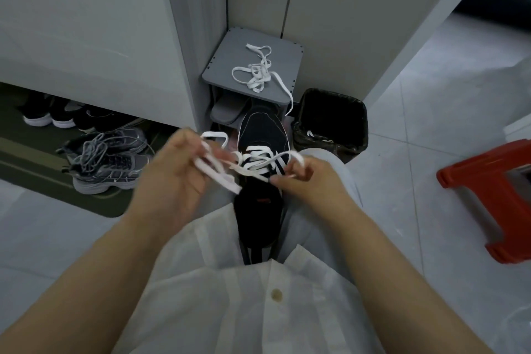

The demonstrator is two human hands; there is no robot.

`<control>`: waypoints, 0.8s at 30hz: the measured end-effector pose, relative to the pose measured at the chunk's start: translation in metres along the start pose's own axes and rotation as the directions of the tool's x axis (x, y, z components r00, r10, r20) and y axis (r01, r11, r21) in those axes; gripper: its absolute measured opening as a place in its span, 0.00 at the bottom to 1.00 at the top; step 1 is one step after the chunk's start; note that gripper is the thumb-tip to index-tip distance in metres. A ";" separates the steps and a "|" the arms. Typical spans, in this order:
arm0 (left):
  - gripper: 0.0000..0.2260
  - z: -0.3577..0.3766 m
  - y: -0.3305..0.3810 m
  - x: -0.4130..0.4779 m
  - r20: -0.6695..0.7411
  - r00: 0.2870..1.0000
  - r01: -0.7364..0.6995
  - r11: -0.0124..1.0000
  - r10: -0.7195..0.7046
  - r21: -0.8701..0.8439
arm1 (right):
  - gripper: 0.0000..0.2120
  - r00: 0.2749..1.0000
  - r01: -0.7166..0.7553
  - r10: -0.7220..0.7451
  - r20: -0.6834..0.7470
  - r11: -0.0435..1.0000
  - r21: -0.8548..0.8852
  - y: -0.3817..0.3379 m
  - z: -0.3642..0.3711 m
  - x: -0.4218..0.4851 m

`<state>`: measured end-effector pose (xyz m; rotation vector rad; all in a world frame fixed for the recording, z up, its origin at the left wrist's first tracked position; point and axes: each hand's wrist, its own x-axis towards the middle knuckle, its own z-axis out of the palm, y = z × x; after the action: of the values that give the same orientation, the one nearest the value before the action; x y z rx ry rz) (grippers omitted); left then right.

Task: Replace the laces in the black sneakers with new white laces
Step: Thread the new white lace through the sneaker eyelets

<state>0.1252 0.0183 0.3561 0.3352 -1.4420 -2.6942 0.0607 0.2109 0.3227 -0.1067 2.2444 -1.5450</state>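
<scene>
gripping both ends of the white lace [256, 159], the hands sit at the centre of the frame. the left hand [169, 172], a little blurred, has its fingers curled round a looped bunch of one end. the right hand [313, 181] pinches the other end between thumb and fingertips.

the black sneaker [263, 129] lies between the knees, toe pointing to the top of the frame. the lace already crosses its lower eyelets in a few white bars.

now the feel of it: this lace is flat, soft and floppy, close to weightless, and it will likely twist or kink if left slack. best taken right at the tip, where it should be stiff enough to poke through an eyelet. the shoe looks light but free to slide, so it probably wants steadying at the tongue or side wall while the ends are drawn snug.

up at centre top, a second white lace [255, 75] lies in a loose tangle on the grey shelf [227, 63], one end dangling over the edge.
</scene>
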 end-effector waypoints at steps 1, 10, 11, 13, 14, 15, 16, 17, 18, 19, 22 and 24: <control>0.12 -0.003 0.010 0.000 -0.041 0.999 0.008 0.995 -0.013 -0.104 | 0.19 1.000 0.031 -0.031 0.004 0.989 -0.144 0.003 0.009 0.000; 0.12 -0.030 0.037 -0.004 -0.025 0.993 0.010 -0.134 -0.113 0.991 | 0.19 0.936 0.259 -0.332 -0.115 0.874 -0.411 0.017 0.029 -0.007; 0.14 -0.030 0.043 -0.002 -0.031 0.991 0.012 -0.138 -0.132 0.990 | 0.18 0.917 0.316 -0.391 -0.078 0.833 -0.455 0.019 0.029 -0.007; 0.17 -0.029 0.054 0.001 -0.019 0.987 0.013 -0.034 -0.158 0.999 | 0.16 0.878 0.407 -0.479 0.012 0.731 -0.547 0.022 0.030 -0.006; 0.17 -0.026 0.058 0.002 0.009 0.986 0.000 0.050 -0.166 0.999 | 0.16 0.856 0.440 -0.515 0.046 0.678 -0.589 0.023 0.030 -0.005; 0.16 -0.021 0.061 0.002 0.039 0.986 -0.016 0.137 -0.162 0.990 | 0.13 0.834 0.464 -0.548 0.072 0.623 -0.629 0.026 0.031 -0.004; 0.15 -0.017 0.061 0.003 0.067 0.987 -0.036 0.204 -0.146 0.978 | 0.09 0.815 0.480 -0.571 0.098 0.571 -0.667 0.027 0.031 -0.003; 0.14 -0.012 0.059 0.006 0.096 0.987 -0.063 0.239 -0.129 0.969 | 0.04 0.809 0.487 -0.578 0.106 0.559 -0.671 0.026 0.031 -0.003; 0.11 -0.008 0.055 0.009 0.123 0.987 -0.094 0.248 -0.106 0.964 | 0.05 0.836 0.474 -0.540 0.096 0.622 -0.623 0.025 0.029 -0.005; 0.08 -0.005 0.047 0.015 0.140 0.986 -0.118 0.224 -0.087 0.967 | 0.09 0.877 0.446 -0.475 0.071 0.750 -0.488 0.020 0.025 -0.009; 0.15 0.000 0.011 0.031 0.162 0.982 -0.166 -0.033 -0.100 0.986 | 0.16 0.965 0.244 -0.256 0.056 0.956 0.163 -0.003 0.008 -0.023; 0.19 0.000 -0.010 0.040 0.167 0.979 -0.191 -0.227 -0.121 0.955 | 0.20 0.973 0.229 -0.214 -0.082 0.921 0.314 -0.007 -0.012 -0.026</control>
<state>0.0870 0.0180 0.3412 -0.0244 -3.2593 -0.6000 0.0792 0.2267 0.3400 -0.2388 2.0356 -2.0336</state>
